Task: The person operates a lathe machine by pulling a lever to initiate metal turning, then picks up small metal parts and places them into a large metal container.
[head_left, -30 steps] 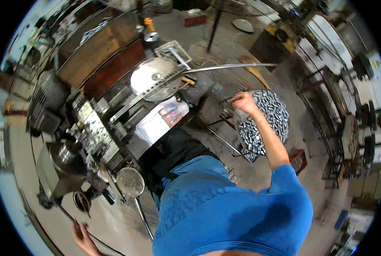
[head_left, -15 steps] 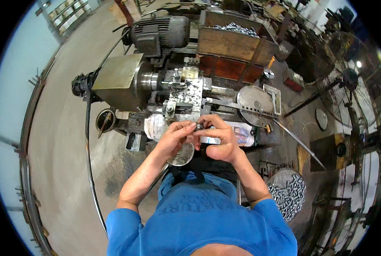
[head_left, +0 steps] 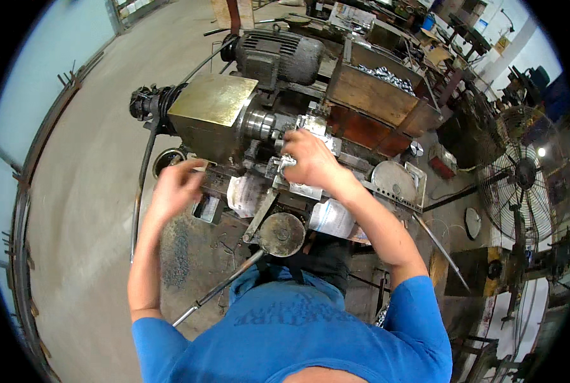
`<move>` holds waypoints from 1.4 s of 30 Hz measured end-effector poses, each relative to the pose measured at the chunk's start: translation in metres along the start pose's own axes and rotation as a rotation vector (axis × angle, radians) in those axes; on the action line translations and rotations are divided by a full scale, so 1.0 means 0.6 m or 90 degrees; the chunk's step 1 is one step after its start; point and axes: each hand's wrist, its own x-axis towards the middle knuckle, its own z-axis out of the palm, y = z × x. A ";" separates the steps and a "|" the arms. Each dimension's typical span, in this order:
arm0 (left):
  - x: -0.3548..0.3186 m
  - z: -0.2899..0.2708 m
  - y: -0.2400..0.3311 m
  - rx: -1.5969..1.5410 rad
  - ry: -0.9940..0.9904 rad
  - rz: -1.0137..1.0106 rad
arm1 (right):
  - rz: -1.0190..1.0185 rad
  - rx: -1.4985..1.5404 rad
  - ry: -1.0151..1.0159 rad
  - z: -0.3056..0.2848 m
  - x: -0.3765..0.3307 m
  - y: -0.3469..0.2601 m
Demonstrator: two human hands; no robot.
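My right hand [head_left: 313,161] reaches over the metal carriage of a lathe, close to the round steel chuck [head_left: 259,124]. Its fingers bend downward round something at the carriage that I cannot make out; a shiny metal fitting [head_left: 288,161] shows beside the palm. My left hand [head_left: 179,186] hovers left of the carriage, slightly blurred, its fingers loosely apart and nothing seen in them. Below it is a small metal tray [head_left: 207,208], and a dark round pot [head_left: 168,161] stands just behind it.
A round metal disc on a lever [head_left: 282,234] sits before my waist. Behind the lathe are a ribbed motor [head_left: 281,57] and a wooden box [head_left: 374,86] holding small shiny metal parts. To the right stand a round pan [head_left: 393,180] and a large fan [head_left: 521,175].
My hands were together before my chest round a small dark metal piece; they have parted. The right went forward to the carriage, the left outward to the left. The view has shifted.
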 end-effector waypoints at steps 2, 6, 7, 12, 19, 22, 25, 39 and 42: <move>-0.029 -0.075 -0.039 0.080 0.096 -0.023 | 0.037 -0.176 -0.064 0.028 0.054 0.029; -0.127 -0.183 -0.171 0.445 0.214 -0.063 | 0.053 -0.200 -0.145 0.082 0.104 0.080; -0.154 -0.188 -0.197 0.506 0.218 -0.090 | 0.054 -0.198 -0.149 0.090 0.106 0.087; -0.241 -0.134 -0.297 0.259 0.158 -0.304 | 0.162 -0.014 -0.119 0.091 0.121 0.061; -0.192 -0.160 -0.342 0.621 0.226 -0.300 | 0.250 0.035 -0.031 0.079 0.136 0.061; -0.168 -0.299 -0.408 0.805 0.239 -0.323 | 0.237 0.039 -0.005 0.082 0.149 0.059; -0.151 -0.342 -0.441 0.835 0.238 -0.269 | 0.238 0.039 -0.020 0.085 0.157 0.055; 0.029 0.135 -0.475 0.474 -0.015 -0.191 | 0.221 0.012 0.083 -0.056 -0.219 0.015; 0.048 0.119 -0.500 0.703 -0.151 -0.063 | 0.375 0.043 0.074 -0.087 -0.324 0.038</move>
